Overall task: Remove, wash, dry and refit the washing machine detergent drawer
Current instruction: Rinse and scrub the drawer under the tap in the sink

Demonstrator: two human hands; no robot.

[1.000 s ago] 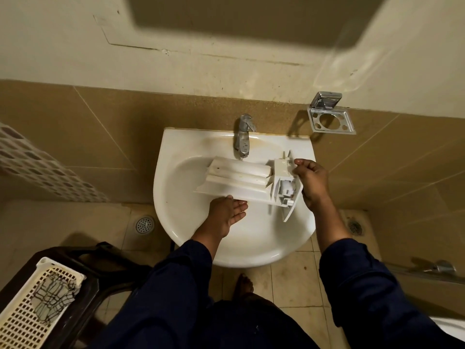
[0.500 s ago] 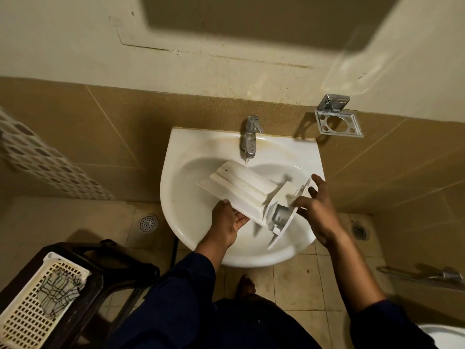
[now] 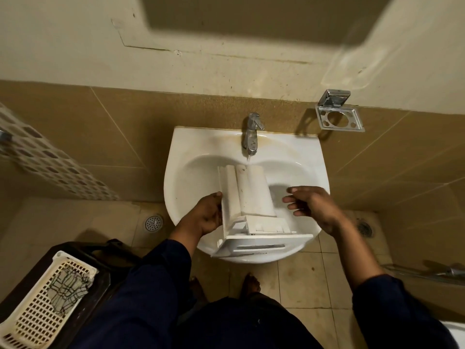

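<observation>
The left hand [image 3: 207, 215] is gripping the detergent drawer [image 3: 247, 192], its fingers curling round the drawer's left long edge, over the near left part of the washbasin [image 3: 176, 157]. The right hand [image 3: 310, 204] is holding nothing: its fingers are lying straight and spread above the basin's right side, pointing at the drawer and staying just apart from it.

The washbasin is holding the white drawer, which is lying lengthwise across the bowl. Its far end is sitting right under the tap [image 3: 251, 134] at the basin's back, where a thin thread of water is falling. Whether that end is touching the bowl cannot be told. The drawer's closed, ribbed face is turning upward. Its front panel [image 3: 261, 244] is hanging out past the basin's near rim, tilting down to the left.

Left of the basin and nearer the person, a white perforated basket [image 3: 30, 321] is sitting on a dark stool [image 3: 100, 250], and a grey cloth [image 3: 66, 285] with dark lines is lying crumpled inside it.

Relative to the grip, the drawer is running from the left palm away toward the tap, with the panel end sitting nearer the person than both hands, and its body is lying between the two hands.

On the tiled wall to the right of the basin's back, a chrome toothbrush holder [image 3: 338, 114] is hanging. A round floor drain [image 3: 153, 222] is showing on the tiles just left of the basin.
</observation>
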